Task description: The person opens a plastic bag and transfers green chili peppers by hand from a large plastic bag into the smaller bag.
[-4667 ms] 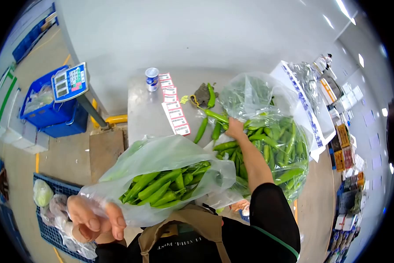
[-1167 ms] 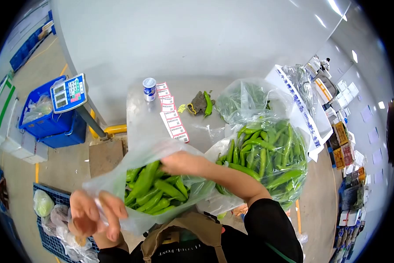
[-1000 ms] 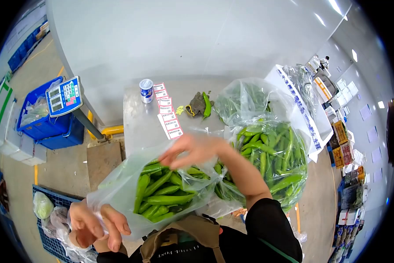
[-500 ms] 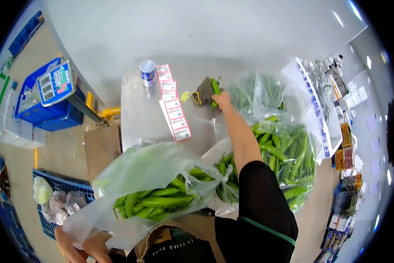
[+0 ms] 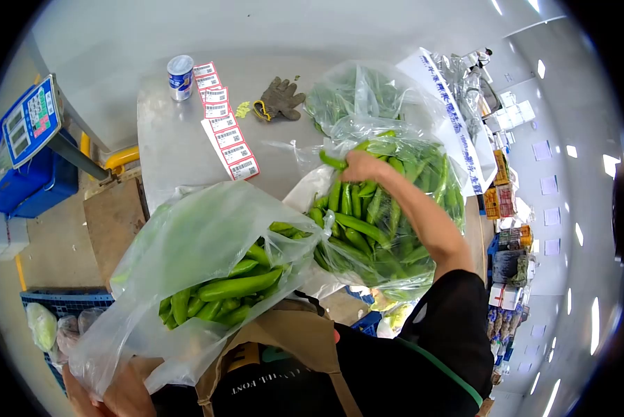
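My right hand (image 5: 363,167) is closed on a long green pepper (image 5: 333,160), above a clear plastic bag of green peppers (image 5: 367,222) that lies open on the right. At the lower left, my left hand (image 5: 121,390) grips the edge of a second translucent plastic bag (image 5: 180,233); the film partly covers its fingers. Inside that bag lies a heap of green peppers (image 5: 235,286). Behind my right hand stands another clear bag with darker green peppers (image 5: 357,94).
A grey work glove (image 5: 281,99) lies on the metal table (image 5: 166,149), beside a strip of printed labels (image 5: 227,132) and a blue-and-white can (image 5: 181,78). A scale display (image 5: 30,121) stands at left. A white box (image 5: 458,118) borders the bags on the right.
My right hand has moved with the pepper from over the glove to over the right-hand bag, uncovering the glove. My left hand still holds the bag's edge. The whole view has shifted.
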The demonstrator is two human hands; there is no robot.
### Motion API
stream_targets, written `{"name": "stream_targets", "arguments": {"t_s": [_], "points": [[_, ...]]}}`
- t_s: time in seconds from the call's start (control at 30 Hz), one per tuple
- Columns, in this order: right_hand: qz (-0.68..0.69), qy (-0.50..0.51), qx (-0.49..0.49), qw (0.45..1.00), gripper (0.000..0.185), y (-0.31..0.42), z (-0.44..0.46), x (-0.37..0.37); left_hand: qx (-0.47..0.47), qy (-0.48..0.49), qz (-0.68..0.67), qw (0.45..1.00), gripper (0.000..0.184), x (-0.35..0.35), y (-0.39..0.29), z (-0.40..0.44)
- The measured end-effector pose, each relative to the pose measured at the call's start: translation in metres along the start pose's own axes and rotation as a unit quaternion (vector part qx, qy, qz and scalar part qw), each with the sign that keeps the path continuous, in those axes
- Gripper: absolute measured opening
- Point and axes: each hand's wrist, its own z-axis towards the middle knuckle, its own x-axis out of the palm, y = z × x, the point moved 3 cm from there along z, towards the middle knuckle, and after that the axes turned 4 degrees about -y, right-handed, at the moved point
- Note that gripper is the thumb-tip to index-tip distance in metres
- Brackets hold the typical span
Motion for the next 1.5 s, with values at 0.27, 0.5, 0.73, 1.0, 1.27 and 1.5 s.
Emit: {"name": "stream_targets", "arguments": {"t_s": [0.27,0.5,0.73,1.0,1.27,1.5], "points": [[0.008,-0.153,0.083,0.985,0.038,0.025,-0.007,0.085,0.016,0.019,-0.015,1.0,0.031,0.011,-0.009,-0.01],[0.065,-0.218,0.233,0.945,0.047,-0.008,0.014,0.109,0.045,0.039,-0.019,0.998,0.028,0.027,-0.016,-0.023],[0.24,-0.219,0.241,0.914,0.051,0.0,0.021,0.109,0.116,0.02,-0.031,0.993,0.027,0.04,-0.01,-0.028],[0.27,-0.282,0.166,0.906,0.04,0.015,0.013,0.098,0.047,-0.187,0.058,0.98,0.019,0.065,-0.021,-0.037],[0.543,-0.45,-0.032,0.708,0.043,0.02,-0.08,-0.016,0.013,-0.377,0.258,0.89,0.035,0.072,-0.025,-0.023],[0.686,-0.37,-0.3,0.55,0.058,0.087,-0.225,-0.078,-0.001,-0.348,0.201,0.916,0.038,0.077,-0.027,-0.025]]}}
